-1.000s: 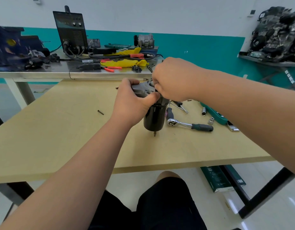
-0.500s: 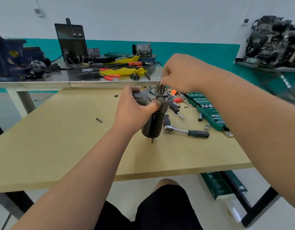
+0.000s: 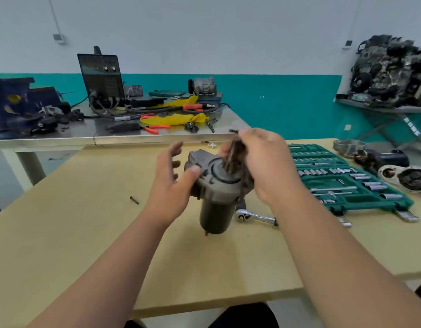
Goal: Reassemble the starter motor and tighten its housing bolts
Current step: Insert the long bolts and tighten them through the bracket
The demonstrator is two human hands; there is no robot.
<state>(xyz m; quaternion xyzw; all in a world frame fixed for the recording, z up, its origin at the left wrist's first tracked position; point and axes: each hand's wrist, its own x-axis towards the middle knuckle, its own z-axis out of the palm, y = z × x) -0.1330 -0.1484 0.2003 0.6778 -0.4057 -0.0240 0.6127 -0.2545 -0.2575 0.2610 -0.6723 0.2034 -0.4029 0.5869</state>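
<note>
Along the back of the room runs a wall (image 3: 228, 31), smooth white above and glossy teal below. Against it stands a steel bench (image 3: 63, 136) with a bright, reflective top, which carries a boxy black machine (image 3: 102, 79) with knobs and thick cables, a crumpled yellow cloth (image 3: 174, 119) and red-handled pliers. At the far right a shelf holds a dark, greasy pile of engine parts (image 3: 391, 72).

Nearer is a wooden table (image 3: 63, 233), flat, matte and pale tan, with a square front edge. On its right side lies an open green plastic socket case (image 3: 342, 183), its moulded slots filled with chrome sockets and bars. Beyond the case sit loose cast housings (image 3: 403, 176), black and dirty white.

Near the middle of the table the starter motor (image 3: 216, 192) stands upright: a smooth black cylinder below, a rough grey cast housing above, and a toothed pinion on top. The left hand (image 3: 169, 185) is spread wide and loose, with only its thumb touching the side of the grey housing. The right hand (image 3: 264, 162) has its fingers curled round the pinion, gripping the motor from above; blur hides the fingertips.

A chrome ratchet (image 3: 254, 217) with a black handle lies just right of the motor's base. A small dark screw (image 3: 134, 200) lies apart to the left.
</note>
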